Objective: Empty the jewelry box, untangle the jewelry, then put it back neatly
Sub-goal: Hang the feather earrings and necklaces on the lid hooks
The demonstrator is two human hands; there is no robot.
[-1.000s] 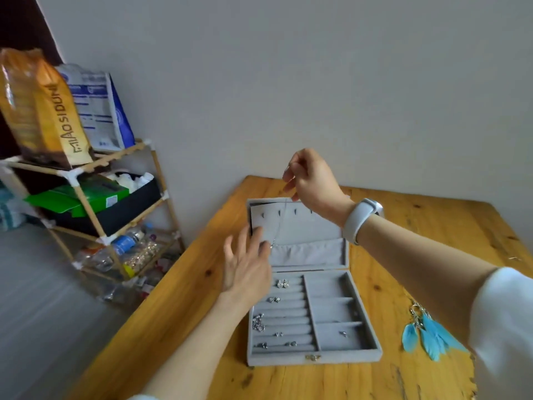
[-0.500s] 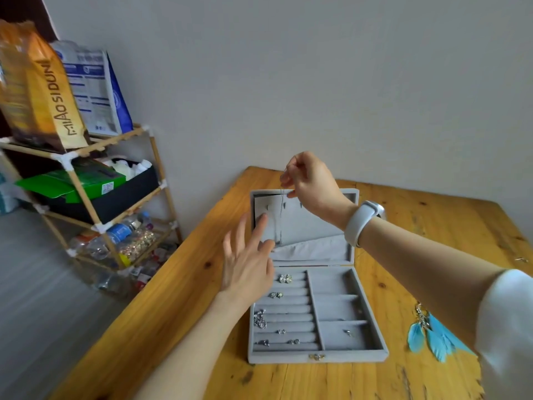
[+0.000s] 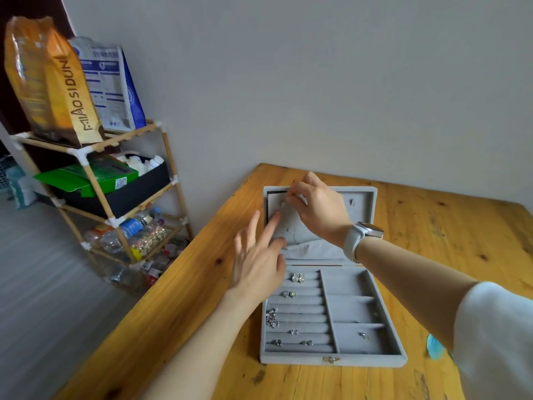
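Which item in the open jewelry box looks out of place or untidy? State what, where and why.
In the jewelry box, a silver cluster at the left end of the ring rolls straddles several rows in a heap, while the other pieces sit singly or paired in their slots. Whether it is tangled cannot be told.

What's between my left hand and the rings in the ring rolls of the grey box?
Nothing visible: the left hand hovers open over the grey velvet jewelry box's upper-left corner, with the silver rings uncovered beside it.

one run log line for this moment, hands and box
right hand: pinching at lid panel | left hand: open, fingers spread at lid | grey velvet jewelry box: open on wooden table, rings in slots
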